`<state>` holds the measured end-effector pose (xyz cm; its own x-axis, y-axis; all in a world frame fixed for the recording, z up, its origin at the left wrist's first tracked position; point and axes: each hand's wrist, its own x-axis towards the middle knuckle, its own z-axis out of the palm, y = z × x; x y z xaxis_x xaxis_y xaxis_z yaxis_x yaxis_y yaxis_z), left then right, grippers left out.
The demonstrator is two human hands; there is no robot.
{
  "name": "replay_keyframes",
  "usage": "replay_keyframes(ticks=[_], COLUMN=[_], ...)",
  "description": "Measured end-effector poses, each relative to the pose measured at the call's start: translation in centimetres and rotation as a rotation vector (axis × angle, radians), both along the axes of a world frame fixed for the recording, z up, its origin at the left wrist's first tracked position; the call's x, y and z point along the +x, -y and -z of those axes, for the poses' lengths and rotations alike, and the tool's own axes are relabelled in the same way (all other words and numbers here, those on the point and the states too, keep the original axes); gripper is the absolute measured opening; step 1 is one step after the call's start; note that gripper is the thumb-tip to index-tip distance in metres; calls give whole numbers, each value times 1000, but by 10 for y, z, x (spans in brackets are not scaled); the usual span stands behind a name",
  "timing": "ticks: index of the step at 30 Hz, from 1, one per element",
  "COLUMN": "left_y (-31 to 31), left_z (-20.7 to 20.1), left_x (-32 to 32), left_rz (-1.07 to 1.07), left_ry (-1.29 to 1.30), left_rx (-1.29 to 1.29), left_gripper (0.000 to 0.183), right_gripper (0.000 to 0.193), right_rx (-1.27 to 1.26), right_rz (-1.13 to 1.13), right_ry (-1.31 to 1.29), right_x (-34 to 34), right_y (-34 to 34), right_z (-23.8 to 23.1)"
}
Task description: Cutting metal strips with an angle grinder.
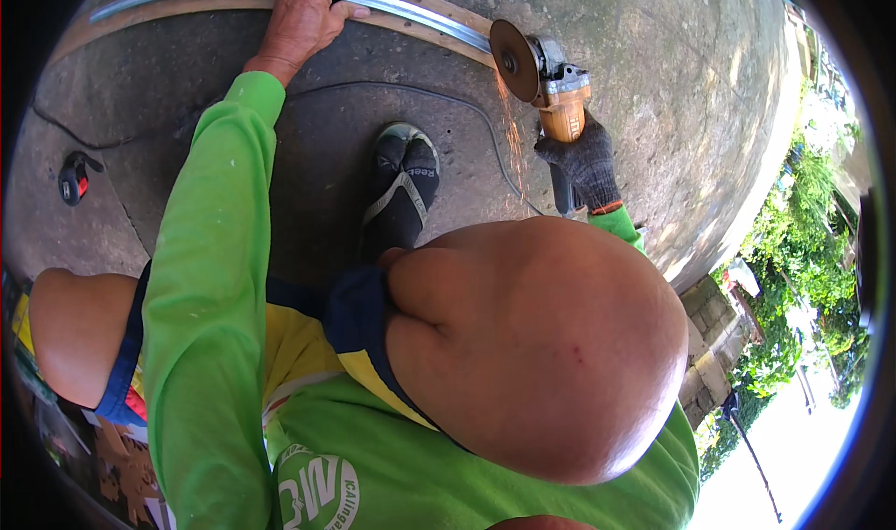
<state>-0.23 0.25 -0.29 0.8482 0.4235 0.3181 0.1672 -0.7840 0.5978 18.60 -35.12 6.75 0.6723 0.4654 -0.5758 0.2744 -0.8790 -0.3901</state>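
Note:
My bare left hand (303, 19) is closed over a long shiny metal channel (411, 13) that lies on a wooden board (201, 4). In a dark knit glove with an orange cuff, my right hand (590, 161) grips the orange body of an angle grinder (566, 110). The grinder's brown cutting disc (514, 61) stands on edge at the channel's right end. Orange sparks (511, 138) stream down from the disc toward the ground. The underside of my left fingers is hidden.
A dark cord (401, 86) curves over the concrete floor (317, 171) from the left to the grinder. My foot in a dark sock and sandal (403, 180) stands below the disc's left side. A black and red tape measure (75, 177) lies at the far left.

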Motion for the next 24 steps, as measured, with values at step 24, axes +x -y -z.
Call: replay_keyframes(ticks=[24], left_y=[1], left_z=[-2], left_x=[-5], left_rz=[-20], left_ry=[-11], left_rx=[3], left_gripper=[18], right_gripper=[60], right_rx=[20], right_rz=[69], right_ry=[-78], right_x=[-3], right_y=[-13], right_z=[3])
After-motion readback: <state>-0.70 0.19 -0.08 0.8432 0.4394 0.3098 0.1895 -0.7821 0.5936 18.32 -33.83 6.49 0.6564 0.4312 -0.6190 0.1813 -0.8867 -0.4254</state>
